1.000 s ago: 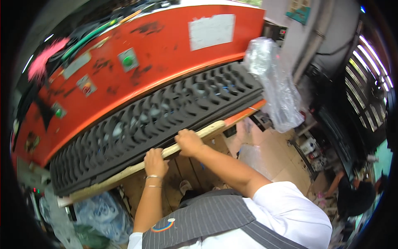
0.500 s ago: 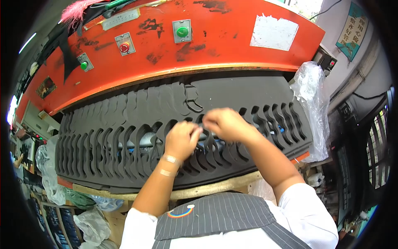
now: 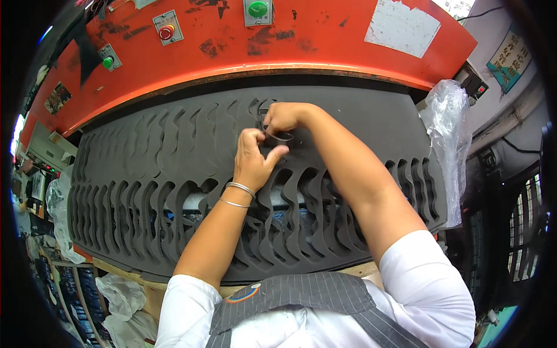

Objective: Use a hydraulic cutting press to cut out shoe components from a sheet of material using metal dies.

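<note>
A dark grey foam sheet [image 3: 360, 124] with rows of wavy cut-outs lies across the bench. On its solid upper part sits a small black cutting die [image 3: 285, 137] with thin curved edges, partly hidden by my hands. My right hand [image 3: 285, 118] reaches over from the right, its fingers curled down and closed on the die. Just to the left and nearer, my left hand [image 3: 253, 158] has its bent fingers against the die's left side. Its thumb stands out to the right, away from the fingers. Shallow wavy outlines mark the foam left of the die.
Behind the sheet rises a red machine beam [image 3: 325, 43] with green buttons [image 3: 258, 8] and a red knob [image 3: 166, 32]. Clear plastic film [image 3: 447, 145] hangs at the right end. Bluish material [image 3: 284, 217] shows through the nearer slots. Plastic bags [image 3: 122, 296] lie lower left.
Both hands have moved away from me, from the nearer row of slots up to the cutting die. My fingers now touch the die, which stood uncovered before.
</note>
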The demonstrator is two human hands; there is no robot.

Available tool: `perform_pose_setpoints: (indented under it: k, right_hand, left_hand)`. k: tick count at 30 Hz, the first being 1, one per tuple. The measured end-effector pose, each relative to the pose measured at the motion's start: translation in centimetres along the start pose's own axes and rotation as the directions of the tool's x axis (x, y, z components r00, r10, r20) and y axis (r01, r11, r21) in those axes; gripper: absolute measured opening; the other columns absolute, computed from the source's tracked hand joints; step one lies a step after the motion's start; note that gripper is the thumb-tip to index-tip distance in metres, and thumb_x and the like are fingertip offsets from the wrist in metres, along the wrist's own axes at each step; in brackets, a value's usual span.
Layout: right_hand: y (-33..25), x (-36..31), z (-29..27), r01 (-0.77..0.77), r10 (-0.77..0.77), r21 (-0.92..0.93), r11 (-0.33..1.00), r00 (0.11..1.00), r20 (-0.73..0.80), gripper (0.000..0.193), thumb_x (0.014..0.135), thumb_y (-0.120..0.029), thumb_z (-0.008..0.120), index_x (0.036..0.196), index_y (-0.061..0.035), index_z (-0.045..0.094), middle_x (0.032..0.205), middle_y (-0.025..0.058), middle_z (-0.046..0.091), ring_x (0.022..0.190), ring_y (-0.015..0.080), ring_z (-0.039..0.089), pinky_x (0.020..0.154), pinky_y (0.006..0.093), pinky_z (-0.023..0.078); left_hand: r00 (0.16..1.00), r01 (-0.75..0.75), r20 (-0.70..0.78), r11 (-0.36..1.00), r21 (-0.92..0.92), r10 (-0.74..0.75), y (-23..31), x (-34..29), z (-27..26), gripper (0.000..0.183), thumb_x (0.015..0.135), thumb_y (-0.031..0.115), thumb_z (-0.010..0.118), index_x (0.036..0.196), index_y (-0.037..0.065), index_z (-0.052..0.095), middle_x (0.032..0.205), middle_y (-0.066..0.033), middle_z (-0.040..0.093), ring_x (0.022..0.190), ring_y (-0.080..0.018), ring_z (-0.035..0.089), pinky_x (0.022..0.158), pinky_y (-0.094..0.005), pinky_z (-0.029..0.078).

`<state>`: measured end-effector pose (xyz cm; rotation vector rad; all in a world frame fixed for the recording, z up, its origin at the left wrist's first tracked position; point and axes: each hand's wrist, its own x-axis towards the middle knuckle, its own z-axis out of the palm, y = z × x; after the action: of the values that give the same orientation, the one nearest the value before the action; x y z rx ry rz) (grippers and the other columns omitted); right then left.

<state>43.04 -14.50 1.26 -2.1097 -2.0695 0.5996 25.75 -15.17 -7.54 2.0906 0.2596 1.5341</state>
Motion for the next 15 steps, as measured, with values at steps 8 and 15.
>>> perform_pose_setpoints:
  k: [8, 15]
  right_hand:
    - [-1.3, -9.3, -2.3, 0.267, -0.116, 0.310, 0.913, 0.896, -0.429, 0.015, 0.068, -0.012, 0.077, 0.070, -0.0009, 0.067, 0.062, 0.0014, 0.058, 0.061, 0.0084, 0.053, 0.057, 0.0273, 0.042]
    - [2.8, -9.1, 5.6, 0.256, -0.209, 0.006, 0.967, 0.806, -0.554, 0.045, 0.068, -0.037, 0.072, 0.102, -0.0090, 0.067, 0.110, 0.0142, 0.063, 0.094, 0.0279, 0.062, 0.077, 0.0351, 0.050]
  left_hand:
    - [0.745, -0.030, 0.569, 0.835, 0.549, -0.348, 0.7, 3.1, -0.8, 0.017, 0.085, 0.025, 0.061, 0.089, 0.009, 0.064, 0.089, -0.0127, 0.063, 0.090, -0.0338, 0.061, 0.078, -0.0440, 0.049]
    - [0.917, -0.113, 0.374, 0.806, 0.582, -0.142, -1.3, 0.8, 1.3, 0.039, 0.082, 0.011, 0.056, 0.121, 0.014, 0.062, 0.099, -0.0056, 0.056, 0.095, -0.0264, 0.056, 0.081, -0.0390, 0.049]
